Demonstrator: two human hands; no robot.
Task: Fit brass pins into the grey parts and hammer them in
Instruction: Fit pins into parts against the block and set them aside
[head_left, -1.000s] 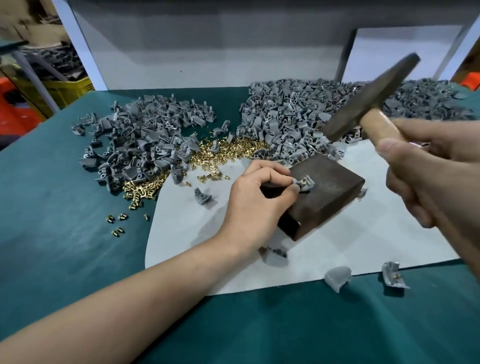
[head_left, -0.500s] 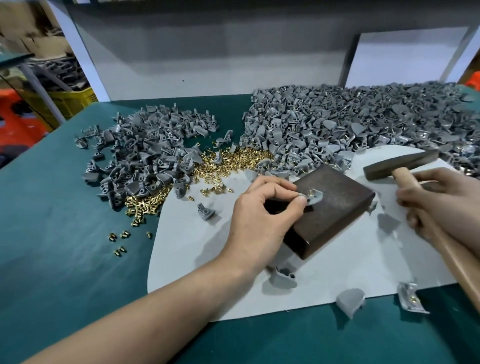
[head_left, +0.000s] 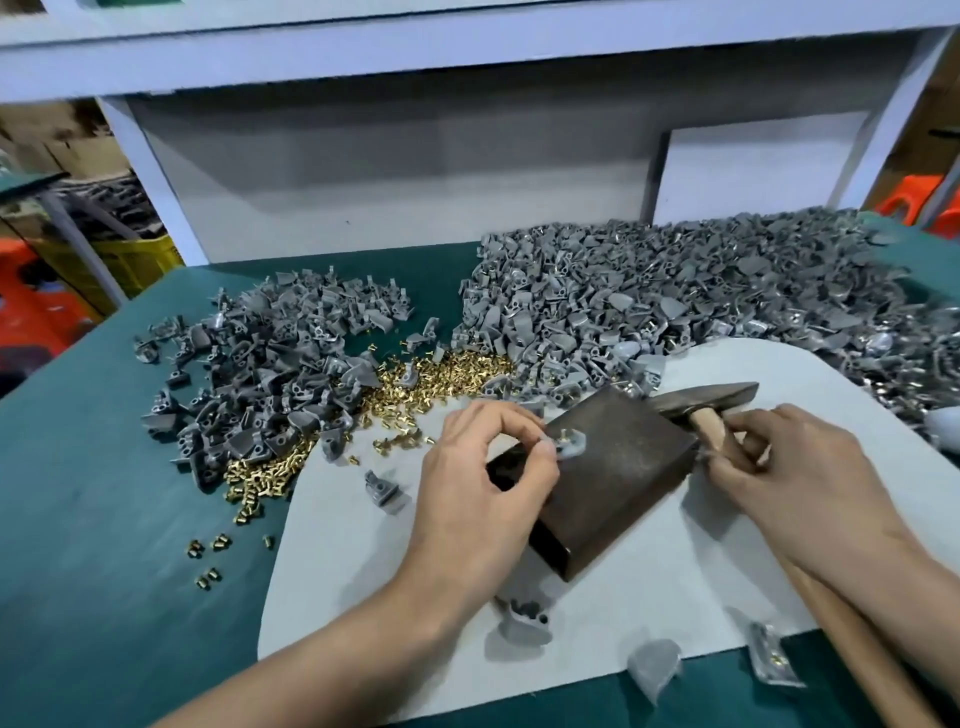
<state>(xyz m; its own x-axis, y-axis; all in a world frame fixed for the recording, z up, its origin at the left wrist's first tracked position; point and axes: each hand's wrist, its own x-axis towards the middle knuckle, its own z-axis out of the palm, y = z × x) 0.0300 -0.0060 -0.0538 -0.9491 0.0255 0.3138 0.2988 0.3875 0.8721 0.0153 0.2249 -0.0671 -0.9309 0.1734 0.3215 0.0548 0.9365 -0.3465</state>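
Note:
My left hand (head_left: 483, 483) pinches a small grey part (head_left: 570, 442) with a brass pin in it, holding it on top of the dark metal block (head_left: 618, 478). My right hand (head_left: 800, 478) grips the wooden handle of the hammer (head_left: 711, 400) just below its head, which lies low against the block's far right edge. A heap of loose brass pins (head_left: 415, 379) lies behind my left hand, between two heaps of grey parts (head_left: 270, 374), the larger heap (head_left: 701, 291) at the back right.
The block sits on a pale grey mat (head_left: 649, 613) over the green tabletop (head_left: 104, 519). Single grey parts lie on the mat's left (head_left: 383, 489) and near its front edge (head_left: 524, 621). One pinned part (head_left: 771, 660) lies front right. Stray pins (head_left: 218, 545) dot the left.
The hammer came down from raised high at the right to resting beside the block. My left hand stayed on the part on the block. The camera tilted up.

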